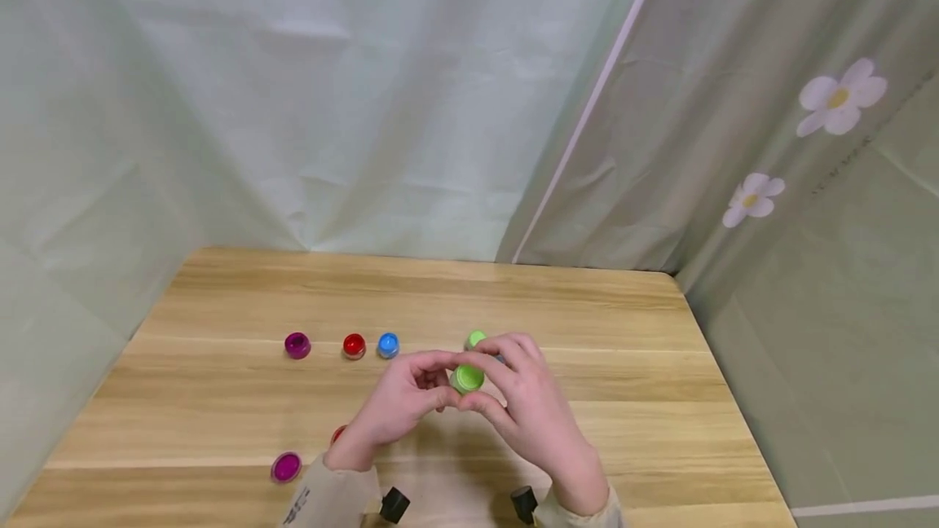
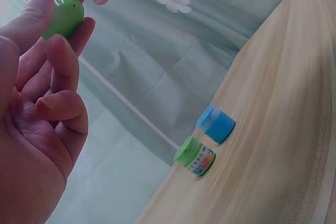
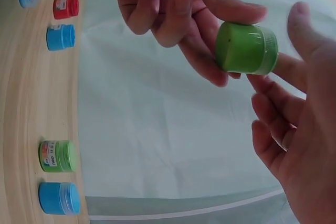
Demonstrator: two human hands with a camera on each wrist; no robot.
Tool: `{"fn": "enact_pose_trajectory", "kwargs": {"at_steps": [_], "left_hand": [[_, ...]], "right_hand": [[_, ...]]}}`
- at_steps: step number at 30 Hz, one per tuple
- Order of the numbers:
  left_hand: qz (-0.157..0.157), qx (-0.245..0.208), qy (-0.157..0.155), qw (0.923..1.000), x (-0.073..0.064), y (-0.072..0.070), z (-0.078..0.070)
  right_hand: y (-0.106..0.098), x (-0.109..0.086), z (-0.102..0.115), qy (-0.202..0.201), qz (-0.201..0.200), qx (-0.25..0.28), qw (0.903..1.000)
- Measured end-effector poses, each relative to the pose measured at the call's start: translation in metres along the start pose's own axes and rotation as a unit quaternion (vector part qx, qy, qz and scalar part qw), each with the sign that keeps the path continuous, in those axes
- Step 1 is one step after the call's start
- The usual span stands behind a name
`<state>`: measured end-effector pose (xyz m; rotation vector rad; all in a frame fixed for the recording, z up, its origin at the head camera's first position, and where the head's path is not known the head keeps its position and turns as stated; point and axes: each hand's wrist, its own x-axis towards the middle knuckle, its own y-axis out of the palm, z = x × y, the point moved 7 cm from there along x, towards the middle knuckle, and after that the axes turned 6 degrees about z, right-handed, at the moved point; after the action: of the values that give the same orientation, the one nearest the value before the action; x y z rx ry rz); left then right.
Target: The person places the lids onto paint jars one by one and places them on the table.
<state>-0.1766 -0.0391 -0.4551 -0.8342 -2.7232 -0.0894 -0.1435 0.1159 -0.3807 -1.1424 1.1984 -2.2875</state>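
Observation:
My left hand [image 1: 399, 402] grips a small green paint jar [image 3: 244, 48] between thumb and fingers, raised above the table. The jar lies tilted on its side in the right wrist view, with its translucent rim towards my right hand [image 1: 531, 402]. That hand curves around the rim end; its thumb stands apart from the jar in the right wrist view, and its index finger passes behind the rim. Beyond the hands, a capped green jar [image 2: 195, 156] stands beside a blue jar [image 2: 216, 124] on the table. My right hand partly covers both in the head view.
Purple [image 1: 297, 345], red [image 1: 354, 346] and blue jars [image 1: 388, 345] stand in a row to the left. A purple lid [image 1: 286, 467] lies near the front left. A red lid [image 1: 338, 433] is half hidden by my left wrist. Curtains [image 1: 411, 104] hang behind the wooden table [image 1: 645, 430].

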Motion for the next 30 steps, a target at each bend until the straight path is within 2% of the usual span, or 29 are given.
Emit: {"fn": "enact_pose_trajectory", "kwargs": {"at_steps": [8, 16, 20, 25, 30], "left_hand": [[-0.01, -0.002, 0.003, 0.9999, 0.0008, -0.0026, 0.0005], [-0.018, 0.011, -0.015, 0.9997, 0.0, -0.0026, 0.0003], [-0.028, 0.026, -0.012, 0.9992, -0.001, -0.0015, -0.0005], [-0.053, 0.056, 0.008, 0.997, -0.0004, -0.0016, -0.0022], [-0.06, 0.059, 0.049, 0.9953, 0.0018, 0.0012, -0.0069]], "right_hand": [[-0.0008, -0.0015, 0.0022, -0.025, 0.01, -0.005, 0.9996], [-0.0017, 0.0014, -0.0028, 0.026, -0.012, -0.012, 0.9995], [-0.0005, 0.0014, -0.0028, 0.034, -0.016, -0.023, 0.999], [-0.0006, 0.0013, -0.0026, 0.032, -0.028, -0.033, 0.9985], [-0.0018, 0.0011, -0.0025, 0.032, -0.042, -0.039, 0.9979]]}}
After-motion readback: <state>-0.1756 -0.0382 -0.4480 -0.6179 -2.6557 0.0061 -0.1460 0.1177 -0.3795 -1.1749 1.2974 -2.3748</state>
